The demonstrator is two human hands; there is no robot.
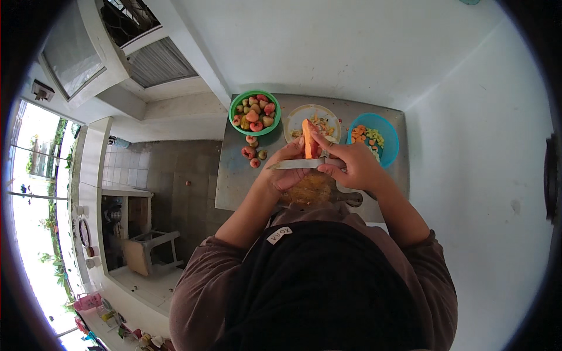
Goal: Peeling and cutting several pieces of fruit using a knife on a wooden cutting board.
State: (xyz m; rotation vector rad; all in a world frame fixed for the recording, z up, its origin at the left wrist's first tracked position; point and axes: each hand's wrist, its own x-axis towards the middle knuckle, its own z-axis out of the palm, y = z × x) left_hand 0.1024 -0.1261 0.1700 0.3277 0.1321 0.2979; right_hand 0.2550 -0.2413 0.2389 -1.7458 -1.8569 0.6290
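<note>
An orange piece of fruit or vegetable (307, 139) stands upright between my hands, above a round wooden cutting board (311, 189). My left hand (285, 171) grips its lower end. My right hand (353, 165) holds a knife (293, 165) and rests fingers against the orange piece. The long blade lies flat across, its tip pointing left past my left hand. The knife's handle is hidden inside my right hand.
On the grey metal table (233, 182) stand a green bowl (254, 113) of small red and green fruits, a pale plate (316, 120) with scraps and a blue bowl (376, 138) of chopped pieces. Loose fruits (253, 154) lie below the green bowl. White walls close in behind and right.
</note>
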